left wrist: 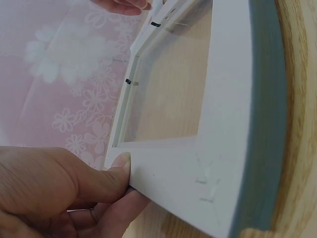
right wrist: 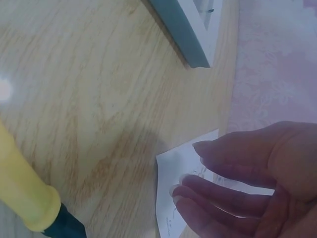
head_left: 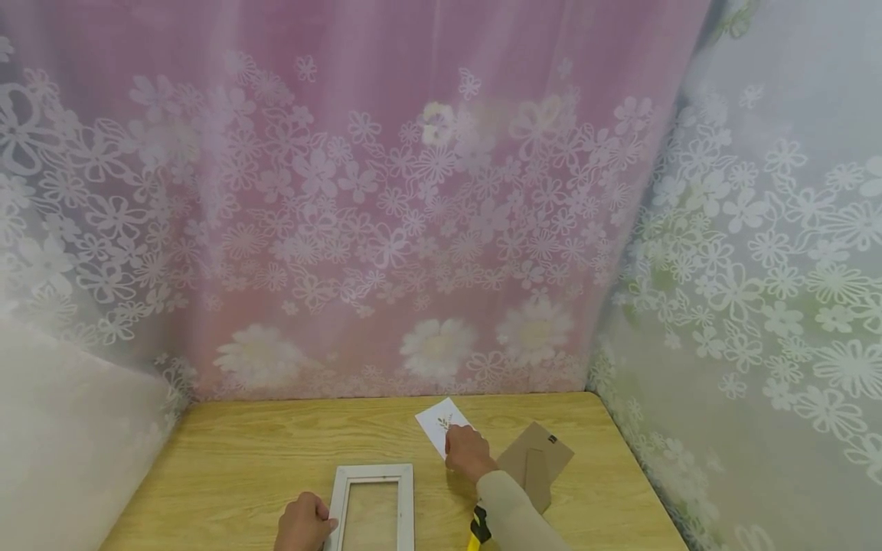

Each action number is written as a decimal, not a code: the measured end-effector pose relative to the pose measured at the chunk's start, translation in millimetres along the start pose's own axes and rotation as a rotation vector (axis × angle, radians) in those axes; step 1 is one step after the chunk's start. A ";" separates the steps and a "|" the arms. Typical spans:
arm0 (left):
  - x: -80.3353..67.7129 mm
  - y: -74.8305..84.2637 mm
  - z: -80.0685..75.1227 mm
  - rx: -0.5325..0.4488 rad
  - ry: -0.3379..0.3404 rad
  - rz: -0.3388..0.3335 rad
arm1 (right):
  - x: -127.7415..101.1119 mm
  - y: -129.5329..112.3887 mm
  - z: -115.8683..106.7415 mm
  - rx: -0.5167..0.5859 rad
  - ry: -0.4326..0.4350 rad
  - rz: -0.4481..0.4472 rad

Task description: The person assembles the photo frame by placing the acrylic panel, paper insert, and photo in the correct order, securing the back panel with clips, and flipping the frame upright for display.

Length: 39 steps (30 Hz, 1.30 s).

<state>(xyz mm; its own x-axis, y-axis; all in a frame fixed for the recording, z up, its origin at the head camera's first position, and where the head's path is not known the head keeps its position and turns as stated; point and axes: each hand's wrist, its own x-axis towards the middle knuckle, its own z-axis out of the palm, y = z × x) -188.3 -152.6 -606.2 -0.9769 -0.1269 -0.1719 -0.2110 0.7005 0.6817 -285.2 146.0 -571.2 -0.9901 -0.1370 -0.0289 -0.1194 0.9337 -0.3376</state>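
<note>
My left hand [head_left: 303, 523] pinches the left edge of a white picture frame [head_left: 375, 472]. In the left wrist view, the thumb [left wrist: 116, 173] rests on top of the frame [left wrist: 225, 99] and the fingers are beneath its edge. Through the clear pane [left wrist: 168, 94] the wood shows. My right hand [head_left: 468, 451] is over a white card [head_left: 436, 421] with a small plant print, beyond the frame. In the right wrist view, thumb and fingers of the right hand [right wrist: 237, 183] are loosely bent and apart, with the card [right wrist: 171, 171] lying below the fingertips.
A brown backing board [head_left: 534, 459] with a stand flap lies to the right, partly behind my right sleeve [head_left: 513, 509]. A yellow tool [right wrist: 25, 183] with a dark end lies near that forearm. Flowered curtains [head_left: 413, 229] border the wooden table [head_left: 276, 436].
</note>
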 end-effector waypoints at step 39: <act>0.5 -3.2 1.8 0.008 0.039 0.053 | 9.5 -4.6 13.7 -0.047 0.051 0.001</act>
<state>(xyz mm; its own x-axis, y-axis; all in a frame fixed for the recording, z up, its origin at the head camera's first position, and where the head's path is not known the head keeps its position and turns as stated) -188.0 -153.6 -609.7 -0.9873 -0.1165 -0.1079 -0.1588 0.7127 0.6832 -293.0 135.9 -582.8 -0.9926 -0.1202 0.0191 -0.1206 0.9486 -0.2927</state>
